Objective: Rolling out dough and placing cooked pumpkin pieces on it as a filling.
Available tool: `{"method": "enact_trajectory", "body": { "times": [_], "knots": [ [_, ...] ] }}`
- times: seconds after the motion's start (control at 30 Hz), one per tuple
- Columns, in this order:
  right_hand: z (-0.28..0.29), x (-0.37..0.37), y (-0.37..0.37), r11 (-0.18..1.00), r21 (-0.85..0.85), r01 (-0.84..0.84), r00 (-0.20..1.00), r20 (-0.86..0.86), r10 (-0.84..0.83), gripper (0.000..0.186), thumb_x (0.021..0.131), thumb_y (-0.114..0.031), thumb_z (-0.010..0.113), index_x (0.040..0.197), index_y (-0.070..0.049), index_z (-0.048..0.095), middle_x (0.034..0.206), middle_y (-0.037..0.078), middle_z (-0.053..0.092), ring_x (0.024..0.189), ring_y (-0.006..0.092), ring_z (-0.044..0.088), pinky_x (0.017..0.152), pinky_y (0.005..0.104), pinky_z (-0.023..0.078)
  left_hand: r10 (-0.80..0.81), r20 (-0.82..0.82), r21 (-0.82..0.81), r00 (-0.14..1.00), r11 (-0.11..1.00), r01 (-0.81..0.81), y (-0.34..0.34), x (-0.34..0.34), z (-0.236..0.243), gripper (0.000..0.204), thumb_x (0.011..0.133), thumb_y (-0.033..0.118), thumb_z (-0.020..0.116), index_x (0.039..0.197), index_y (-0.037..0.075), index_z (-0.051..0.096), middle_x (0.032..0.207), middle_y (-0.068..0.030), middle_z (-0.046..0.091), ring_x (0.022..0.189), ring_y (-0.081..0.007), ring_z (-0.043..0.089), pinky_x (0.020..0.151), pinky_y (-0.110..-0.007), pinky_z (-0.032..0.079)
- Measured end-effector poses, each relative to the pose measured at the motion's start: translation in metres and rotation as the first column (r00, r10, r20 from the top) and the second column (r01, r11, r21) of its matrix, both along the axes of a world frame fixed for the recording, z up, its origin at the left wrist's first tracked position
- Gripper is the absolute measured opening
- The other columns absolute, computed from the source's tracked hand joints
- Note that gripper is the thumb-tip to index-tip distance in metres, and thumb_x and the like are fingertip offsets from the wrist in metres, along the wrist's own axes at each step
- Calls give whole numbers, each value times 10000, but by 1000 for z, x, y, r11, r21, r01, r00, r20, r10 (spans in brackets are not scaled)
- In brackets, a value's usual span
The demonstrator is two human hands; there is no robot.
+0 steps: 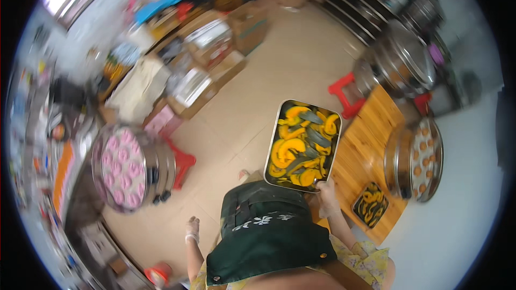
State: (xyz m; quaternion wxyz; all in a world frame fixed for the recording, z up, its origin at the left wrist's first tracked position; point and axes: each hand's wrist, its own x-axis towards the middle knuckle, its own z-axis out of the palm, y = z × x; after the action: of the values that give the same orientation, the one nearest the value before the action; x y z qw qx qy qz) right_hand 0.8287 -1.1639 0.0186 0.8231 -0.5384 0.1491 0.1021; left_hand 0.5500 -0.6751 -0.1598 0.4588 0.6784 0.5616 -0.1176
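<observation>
— Where is the metal tray [290, 186] found?
— Just ahead and to the left of the right fingers; it is filled with yellow-orange pumpkin slices [290, 150], dark green rind being shown on many; its near right corner is gripped by the right hand [328, 197].
— How are those fingers set?
— They are closed on the corner, the rim being pinched; what is done beneath the tray is hidden.
— And the left hand [192, 229]?
— It is held low, well apart from the tray; whether its fingers are spread or pressed together cannot be told.
— What is seen around the right fingers?
— To their right a wooden tabletop [355, 156] is seen; on it, right and slightly nearer the body, a small dark container [362, 219] of slices is placed; farther right, a steamer [396, 164] is filled with round brown pieces [423, 146].
— And beyond the left fingers?
— Ahead and leftward, pink pieces [123, 167] are laid out in another steamer [160, 166]; beside it a red stool [184, 164] is partly shown; far ahead, cardboard boxes [247, 29] are gathered.
</observation>
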Motion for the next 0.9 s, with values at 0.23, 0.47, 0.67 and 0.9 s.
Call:
{"method": "enact_trajectory", "body": {
  "times": [0.23,0.47,0.67,0.9],
  "knots": [
    [22,43,151,776,9,-631,775,-35,630,475,735,78,450,1200,45,543,965,17,587,775,101,534,683,229,435,378,-24,34,925,925,-378,-67,-128,-31,476,872,251,615,1276,-1,598,1270,-201,622,1223,-297,569,1042,-344,418],
    [76,66,301,247,-152,-957,270,-149,951,419,740,58,443,1141,57,564,986,64,618,877,159,575,780,279,465,630,-159,-118,760,752,-648,-179,-146,8,507,879,338,607,1280,29,606,1260,-206,623,1226,-303,569,1037,-352,425],
    [111,60,450,-58,-151,-987,-31,-175,984,361,728,63,442,1057,68,590,931,57,614,849,149,576,762,260,460,890,-132,-166,437,414,-895,-212,-101,44,475,891,333,605,1263,38,623,1225,-202,645,1191,-295,595,1010,-349,445],
    [129,16,596,-388,-166,-907,-345,-237,908,355,725,30,450,1042,57,609,882,42,620,761,130,550,678,255,441,992,-59,-358,112,84,-930,-360,-69,121,442,905,331,567,1244,55,635,1085,-208,689,1083,-308,644,926,-389,487]
  ]
}}
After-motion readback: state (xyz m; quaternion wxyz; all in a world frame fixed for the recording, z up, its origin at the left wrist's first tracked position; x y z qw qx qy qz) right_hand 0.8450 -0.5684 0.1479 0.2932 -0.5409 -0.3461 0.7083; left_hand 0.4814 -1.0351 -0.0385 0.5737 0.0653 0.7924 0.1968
